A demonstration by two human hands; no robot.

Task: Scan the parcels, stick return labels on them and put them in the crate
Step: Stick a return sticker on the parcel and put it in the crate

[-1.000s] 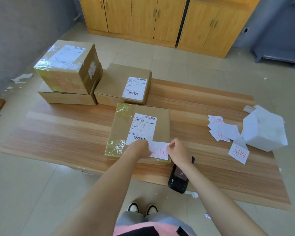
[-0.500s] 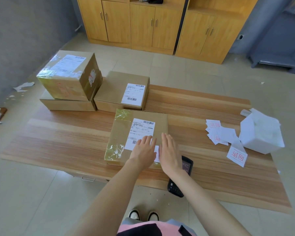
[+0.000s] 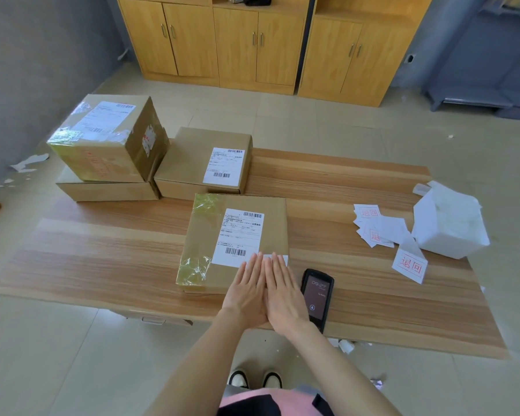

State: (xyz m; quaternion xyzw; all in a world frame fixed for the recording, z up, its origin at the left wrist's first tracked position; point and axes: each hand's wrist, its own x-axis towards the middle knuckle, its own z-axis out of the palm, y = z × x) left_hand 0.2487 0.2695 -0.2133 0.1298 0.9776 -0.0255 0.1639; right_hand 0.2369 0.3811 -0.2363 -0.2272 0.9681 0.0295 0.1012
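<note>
At ten o'clock on the table (image 3: 102,265) a tall taped parcel (image 3: 102,139) sits on a flat parcel (image 3: 108,191). Neither shows a return label. Just right of them, around eleven, a low parcel (image 3: 192,163) lies with its shipping label up.

The near parcel (image 3: 237,229), the one you are working on, lies flat at about six o'clock, its near edge close to the table's edge. Your left hand (image 3: 246,292) and right hand (image 3: 282,295) lie side by side on its near right corner, at about five o'clock on the lid. The fingers are straight and pressed flat, gripping nothing. They cover the return label (image 3: 285,260), of which only a white sliver shows past your fingertips.

Treat this box as stiff cardboard, probably light to middling for its size. The glossy tape down its left end will likely be slippery. Once the label is down, take hold under the far and near long edges where the cardboard is bare, one hand on each, and keep it level.

Just right of your right hand, at four o'clock, the scanner (image 3: 317,295) lies screen up. At three o'clock loose return labels (image 3: 376,226) are scattered beside a white packet (image 3: 448,223). The crate is not in view, so you cannot plan the carry from here
</note>
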